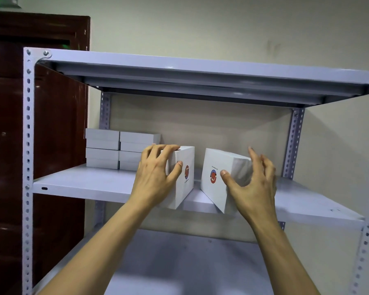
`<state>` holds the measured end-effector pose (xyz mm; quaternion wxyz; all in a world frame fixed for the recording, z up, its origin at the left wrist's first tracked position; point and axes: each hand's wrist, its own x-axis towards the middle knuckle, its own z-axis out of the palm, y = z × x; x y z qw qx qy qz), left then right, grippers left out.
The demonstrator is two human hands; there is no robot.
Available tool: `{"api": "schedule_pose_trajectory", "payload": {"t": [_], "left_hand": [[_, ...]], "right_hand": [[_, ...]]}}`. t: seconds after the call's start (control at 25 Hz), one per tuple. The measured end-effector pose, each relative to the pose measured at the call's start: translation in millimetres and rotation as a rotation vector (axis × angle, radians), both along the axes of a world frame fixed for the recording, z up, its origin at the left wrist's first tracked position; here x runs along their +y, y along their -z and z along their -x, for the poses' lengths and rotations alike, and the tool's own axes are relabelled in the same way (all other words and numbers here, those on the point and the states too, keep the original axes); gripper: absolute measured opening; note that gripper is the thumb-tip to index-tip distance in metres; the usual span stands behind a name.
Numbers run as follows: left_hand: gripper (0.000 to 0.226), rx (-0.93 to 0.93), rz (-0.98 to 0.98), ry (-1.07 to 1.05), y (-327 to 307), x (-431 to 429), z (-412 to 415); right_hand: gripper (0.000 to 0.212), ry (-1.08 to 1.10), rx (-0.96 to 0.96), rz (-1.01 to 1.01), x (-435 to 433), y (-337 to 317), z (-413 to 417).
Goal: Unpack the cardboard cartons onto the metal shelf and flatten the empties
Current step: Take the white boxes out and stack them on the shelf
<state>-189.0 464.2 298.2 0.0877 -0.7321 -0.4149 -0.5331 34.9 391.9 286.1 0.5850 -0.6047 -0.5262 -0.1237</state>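
Hands (156, 177) — one white box (184, 182) each

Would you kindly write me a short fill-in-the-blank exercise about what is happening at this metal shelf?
1. The left hand grips the left box and the right hand grips the right box; both boxes are ____ in colour.
2. The stacked boxes sit at the back ____ of the middle shelf.
3. Each held box bears a round logo in red and ____.

Missing words: white; left; blue.
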Motion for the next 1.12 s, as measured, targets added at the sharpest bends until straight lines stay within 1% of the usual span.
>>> {"api": "schedule_pose_trajectory", "payload": {"t": [0.08,0.16,0.24,0.4,0.52,0.64,0.76,0.88,1.04,1.12], "left_hand": [[0.040,-0.010,0.015,0.015,-1,0,2],[0.042,0.001,0.037,0.025,-2,1,4],[0.043,0.003,0.052,0.044,-3,3,5],[0.043,-0.015,0.068,0.069,-5,6,5],[0.041,-0.041,0.070,0.059,-6,6,3],[0.039,-0.137,0.088,0.071,-7,11,4],[0.037,-0.272,0.160,0.112,-10,16,9],[0.037,-0.350,0.212,0.155,-10,22,14],[0.046,-0.521,0.292,0.190,-4,31,21],[0.042,-0.546,0.312,0.176,1,31,23]], "right_hand": [[0.075,0.022,-0.031,0.029,4,-3,0],[0.065,0.011,0.004,0.052,6,-5,0],[0.061,-0.002,0.044,0.037,6,-8,2],[0.056,-0.003,0.060,-0.057,7,-18,11],[0.055,-0.001,0.111,-0.061,9,-32,17],[0.054,0.007,0.146,-0.120,11,-48,25],[0.051,0.011,0.211,-0.165,16,-65,33],[0.050,-0.027,0.285,-0.203,23,-83,42],[0.052,-0.071,0.338,-0.171,31,-99,61],[0.052,-0.072,0.328,-0.153,35,-103,69]]}}
